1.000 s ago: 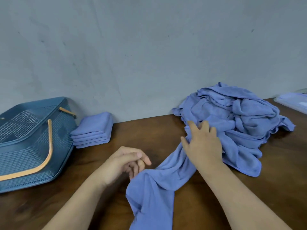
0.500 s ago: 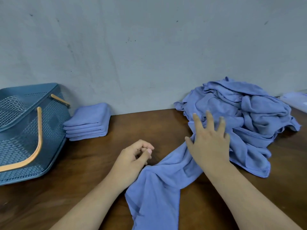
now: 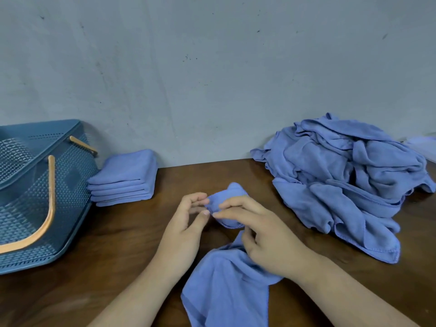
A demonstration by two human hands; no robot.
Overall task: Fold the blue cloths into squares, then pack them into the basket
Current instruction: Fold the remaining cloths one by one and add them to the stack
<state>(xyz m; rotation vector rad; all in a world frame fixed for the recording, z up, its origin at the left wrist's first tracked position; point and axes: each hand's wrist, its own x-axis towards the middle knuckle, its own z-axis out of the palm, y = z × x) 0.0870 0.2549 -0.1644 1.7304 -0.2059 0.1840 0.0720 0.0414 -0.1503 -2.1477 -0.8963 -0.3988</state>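
Observation:
One loose blue cloth (image 3: 226,286) lies bunched in front of me, running from the near table edge up to my hands. My left hand (image 3: 186,227) pinches its far end between thumb and fingers. My right hand (image 3: 262,234) grips the same end from the right, fingers over the fabric. A big heap of unfolded blue cloths (image 3: 346,175) sits at the right against the wall, apart from the held cloth. A stack of folded blue squares (image 3: 125,178) rests at the back left, beside the teal mesh basket (image 3: 35,208) with orange handles.
The brown wooden table (image 3: 122,244) ends at a grey wall behind everything. A pale blue object (image 3: 424,145) shows at the far right edge behind the heap.
The cloth has come free of the heap and moved toward me. My right hand left the pile and joined my left hand on the cloth's far end.

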